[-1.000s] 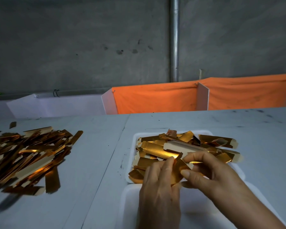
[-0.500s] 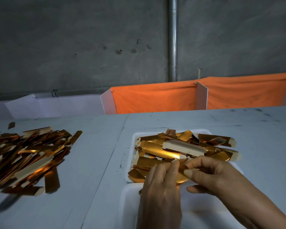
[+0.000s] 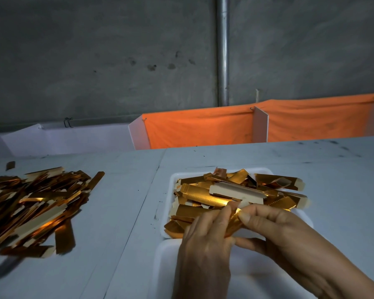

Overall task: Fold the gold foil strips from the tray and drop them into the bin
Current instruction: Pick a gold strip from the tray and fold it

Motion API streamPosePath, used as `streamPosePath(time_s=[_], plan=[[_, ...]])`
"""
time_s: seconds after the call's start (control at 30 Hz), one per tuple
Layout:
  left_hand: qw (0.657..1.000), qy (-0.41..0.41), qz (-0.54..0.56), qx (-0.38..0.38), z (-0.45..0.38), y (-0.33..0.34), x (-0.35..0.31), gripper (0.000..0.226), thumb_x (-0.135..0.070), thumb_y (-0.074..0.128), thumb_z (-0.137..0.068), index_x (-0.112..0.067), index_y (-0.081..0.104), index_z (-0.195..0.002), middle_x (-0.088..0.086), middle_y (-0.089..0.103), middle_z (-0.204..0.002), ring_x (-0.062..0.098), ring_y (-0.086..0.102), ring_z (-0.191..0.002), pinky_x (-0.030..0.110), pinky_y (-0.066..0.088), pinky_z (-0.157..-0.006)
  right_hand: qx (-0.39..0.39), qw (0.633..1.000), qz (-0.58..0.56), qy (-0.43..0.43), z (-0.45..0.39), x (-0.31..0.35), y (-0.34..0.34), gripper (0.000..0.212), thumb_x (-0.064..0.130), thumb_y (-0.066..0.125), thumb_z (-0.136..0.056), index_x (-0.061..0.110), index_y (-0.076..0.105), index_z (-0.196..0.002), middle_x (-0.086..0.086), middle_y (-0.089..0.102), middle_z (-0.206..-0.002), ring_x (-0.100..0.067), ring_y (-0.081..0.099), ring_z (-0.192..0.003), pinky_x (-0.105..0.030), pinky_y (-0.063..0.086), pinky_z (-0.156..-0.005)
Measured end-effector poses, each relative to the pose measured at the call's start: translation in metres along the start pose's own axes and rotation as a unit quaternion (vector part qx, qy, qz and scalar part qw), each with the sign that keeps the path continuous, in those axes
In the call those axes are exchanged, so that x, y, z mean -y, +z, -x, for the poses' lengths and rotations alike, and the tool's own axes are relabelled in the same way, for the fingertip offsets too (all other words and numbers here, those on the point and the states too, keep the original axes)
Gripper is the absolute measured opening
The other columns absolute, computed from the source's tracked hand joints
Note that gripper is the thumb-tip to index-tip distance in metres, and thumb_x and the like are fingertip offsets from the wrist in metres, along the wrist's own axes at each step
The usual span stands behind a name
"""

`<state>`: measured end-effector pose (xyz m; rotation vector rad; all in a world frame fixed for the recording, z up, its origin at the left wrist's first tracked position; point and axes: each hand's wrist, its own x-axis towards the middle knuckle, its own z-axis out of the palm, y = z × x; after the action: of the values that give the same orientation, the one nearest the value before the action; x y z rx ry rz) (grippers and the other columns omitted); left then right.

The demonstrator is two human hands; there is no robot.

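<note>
A single gold foil strip (image 3: 232, 221) is pinched between both hands just above the near edge of a white tray (image 3: 171, 180). The left hand (image 3: 203, 251) is seen from the back, its fingers curled forward over the strip's left side; the right hand (image 3: 289, 234) comes in from the right, with thumb and forefinger closed on the strip's upper end. The two hands are touching around the strip, which is creased along its length and tilted upward to the right.

The tray is set on the grey tabletop (image 3: 121, 212) and is filled with a loose heap of gold pieces (image 3: 235, 190), some showing a pale cream reverse and some opened into box-like shapes. A second white tray (image 3: 166, 266) lies nearer the camera, largely hidden under the wrists. To the left, well apart from the trays, a large pile of flat strips (image 3: 30, 203) is spread on the tabletop, with one small scrap (image 3: 10, 165) lying alone beyond it.

Behind the tabletop, an orange cloth (image 3: 203, 126) is stretched between white dividers (image 3: 260, 124), and a metal pipe (image 3: 222, 50) runs up the grey wall. No brand, label or readable writing can be made out on any surface. No bin can be identified with certainty.
</note>
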<state>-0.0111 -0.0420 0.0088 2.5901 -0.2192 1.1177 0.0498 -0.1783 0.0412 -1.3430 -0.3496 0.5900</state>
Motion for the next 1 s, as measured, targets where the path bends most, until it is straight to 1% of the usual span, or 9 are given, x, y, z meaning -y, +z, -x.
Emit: streamPosePath(time_s=[0.1, 0.2, 0.4, 0.53, 0.6, 0.7, 0.83, 0.9, 1.0], plan=[[1.0, 0.013, 0.009, -0.024, -0.001, -0.001, 0.0, 0.04, -0.016, 0.079, -0.065, -0.004, 0.072, -0.103, 0.004, 0.072, -0.091, 0.015, 0.07, -0.079, 0.023, 0.058, -0.059, -0.002, 0.999, 0.036, -0.012, 0.002, 0.002, -0.001, 0.019, 0.02, 0.065, -0.074, 0.007, 0.076, -0.081, -0.013, 0.073, -0.097, -0.021, 0.071, -0.092, -0.03, 0.058, -0.078], [0.999, 0.02, 0.005, -0.031, -0.003, -0.005, -0.002, 0.034, -0.031, 0.063, -0.081, -0.004, 0.073, -0.099, 0.003, 0.073, -0.09, 0.014, 0.07, -0.079, 0.022, 0.058, -0.062, -0.002, 0.999, 0.04, -0.033, 0.002, 0.002, -0.002, 0.019, 0.019, 0.067, -0.071, 0.007, 0.076, -0.082, 0.001, 0.072, -0.104, -0.019, 0.07, -0.094, -0.025, 0.057, -0.072], [0.992, -0.034, 0.109, -0.062, -0.001, -0.006, 0.003, 0.029, -0.011, 0.068, -0.074, -0.009, 0.074, -0.103, -0.002, 0.073, -0.099, 0.005, 0.067, -0.091, 0.012, 0.052, -0.079, -0.031, 0.98, 0.147, -0.129, 0.0, -0.004, 0.002, 0.015, 0.009, 0.067, -0.08, 0.018, 0.076, -0.074, 0.021, 0.066, -0.109, -0.005, 0.066, -0.097, -0.024, 0.056, -0.072], [0.989, -0.05, 0.123, -0.069, -0.003, -0.008, 0.003, 0.024, -0.011, 0.063, -0.079, -0.011, 0.075, -0.1, -0.004, 0.074, -0.094, 0.0, 0.065, -0.088, 0.004, 0.048, -0.076, -0.085, 0.934, 0.275, -0.211, -0.001, -0.006, 0.005, 0.008, 0.031, 0.069, -0.067, 0.033, 0.07, -0.075, 0.026, 0.061, -0.107, -0.001, 0.06, -0.1, -0.027, 0.055, -0.076], [0.99, -0.05, 0.115, -0.069, -0.004, -0.01, 0.003, 0.022, -0.012, 0.062, -0.081, -0.012, 0.076, -0.098, -0.006, 0.074, -0.088, -0.001, 0.065, -0.083, 0.003, 0.048, -0.072, -0.085, 0.911, 0.324, -0.24, 0.0, -0.005, 0.004, 0.016, 0.04, 0.066, -0.064, 0.035, 0.068, -0.079, 0.023, 0.061, -0.105, -0.003, 0.058, -0.098, -0.024, 0.053, -0.071], [0.991, -0.054, 0.114, -0.054, -0.003, -0.011, 0.001, 0.02, -0.015, 0.058, -0.085, -0.017, 0.076, -0.095, -0.01, 0.072, -0.079, -0.001, 0.065, -0.073, 0.01, 0.052, -0.063, -0.069, 0.918, 0.31, -0.238, 0.002, -0.003, 0.002, 0.021, 0.046, 0.067, -0.06, 0.036, 0.067, -0.079, 0.018, 0.063, -0.1, -0.008, 0.061, -0.088, -0.023, 0.052, -0.065], [0.985, -0.099, 0.134, -0.045, 0.0, -0.01, 0.001, 0.025, -0.024, 0.049, -0.093, -0.019, 0.073, -0.093, -0.014, 0.064, -0.071, -0.004, 0.058, -0.065, 0.006, 0.045, -0.057, 0.02, 0.953, 0.272, -0.136, 0.005, 0.003, -0.003, 0.04, 0.045, 0.077, -0.054, 0.043, 0.064, -0.092, -0.001, 0.064, -0.095, -0.021, 0.062, -0.068, -0.043, 0.054, -0.073], [0.988, -0.078, 0.129, -0.027, -0.002, -0.012, 0.002, 0.023, -0.02, 0.05, -0.094, -0.017, 0.073, -0.095, -0.012, 0.064, -0.074, -0.005, 0.056, -0.066, 0.002, 0.041, -0.059, 0.049, 0.963, 0.235, -0.122, 0.007, 0.008, -0.005, 0.036, 0.036, 0.079, -0.058, 0.042, 0.066, -0.091, -0.022, 0.061, -0.096, -0.02, 0.066, -0.069, -0.035, 0.056, -0.072], [0.991, -0.035, 0.132, -0.011, -0.005, -0.014, -0.001, 0.026, -0.023, 0.049, -0.093, -0.013, 0.073, -0.098, -0.007, 0.068, -0.085, -0.002, 0.06, -0.073, 0.004, 0.044, -0.061, 0.05, 0.976, 0.161, -0.135, 0.008, 0.012, -0.009, 0.029, 0.026, 0.079, -0.058, 0.03, 0.07, -0.085, -0.019, 0.066, -0.078, -0.02, 0.069, -0.07, -0.022, 0.053, -0.069]])
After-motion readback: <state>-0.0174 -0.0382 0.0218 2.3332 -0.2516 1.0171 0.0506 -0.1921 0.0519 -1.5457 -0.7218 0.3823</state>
